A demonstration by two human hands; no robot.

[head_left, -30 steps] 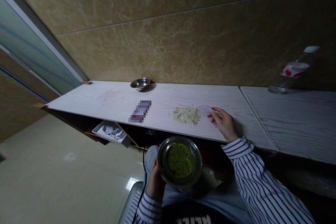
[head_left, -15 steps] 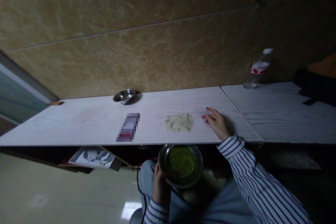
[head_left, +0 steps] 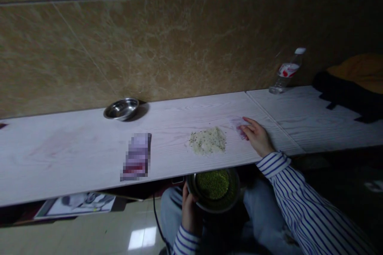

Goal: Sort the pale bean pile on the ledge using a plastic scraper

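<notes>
Below the table's front edge, my left hand point(head_left: 191, 207) grips the rim of a steel bowl point(head_left: 236, 195) above my lap. Green mung beans point(head_left: 213, 185) fill much of it. On the tabletop, my right hand point(head_left: 255, 135) has its thumb and fingers closed on a thin piece of clear plastic point(head_left: 236, 122), whose exact kind I cannot make out. Just left of that plastic lies a flat pile of white rice point(head_left: 208, 141) with scattered dark green beans in it.
A smaller steel bowl point(head_left: 121, 109) stands near the wall, and a pixelated phone-like object point(head_left: 137, 157) lies at front left. At the back right are a water bottle point(head_left: 285, 72) and a dark and orange cloth item point(head_left: 356, 77). An open drawer point(head_left: 80, 203) sits below the table.
The view has shifted closer and turned, so the table appears tilted. My right hand keeps the plastic beside the rice, and my left hand still holds the bowl of beans.
</notes>
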